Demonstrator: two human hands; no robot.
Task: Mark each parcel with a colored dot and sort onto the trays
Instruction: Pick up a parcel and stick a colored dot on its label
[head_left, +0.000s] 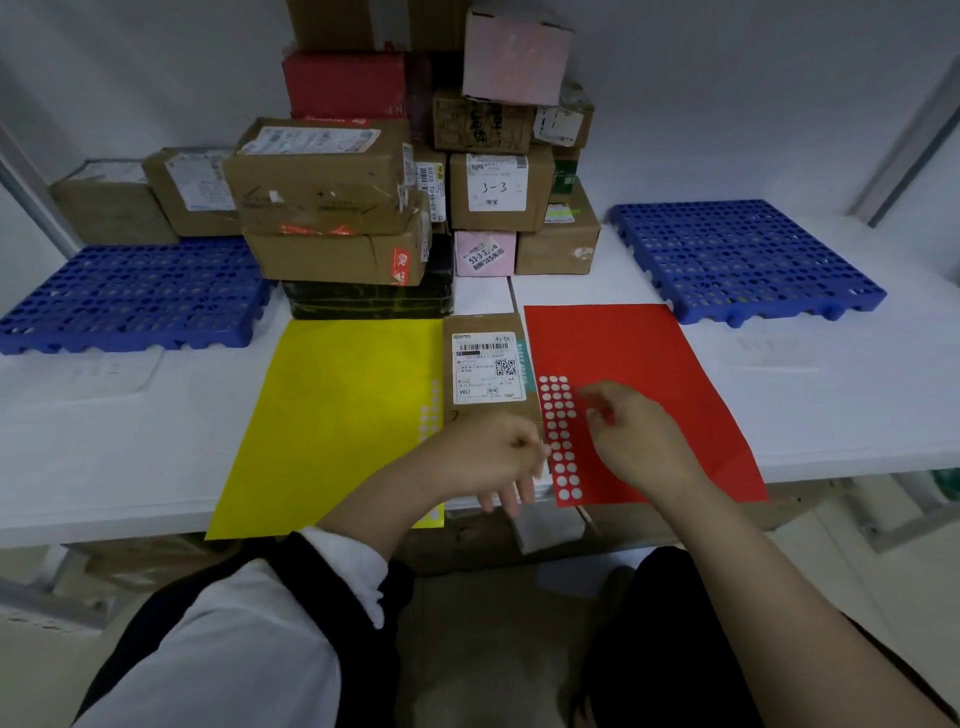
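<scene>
A small brown parcel (488, 371) with a white shipping label lies on the table between a yellow sheet (337, 415) and a red sheet (639, 364). A red dot-sticker sheet (561, 447) with several dots peeled off lies on the red sheet's left edge. My left hand (493, 460) rests at the parcel's near end, its fingertips pinching the sticker sheet's left edge. My right hand (631, 434) hovers over the red sheet and pinches a small red dot (605, 415) between thumb and finger. Two blue perforated trays lie at the left (130, 296) and right (743, 260).
A tall pile of cardboard parcels (337, 202) stands at the back centre, with pink (514, 52) and red (343, 83) boxes on top. Two brown boxes (150, 197) sit behind the left tray. The table's front edge (104, 530) runs close to my body.
</scene>
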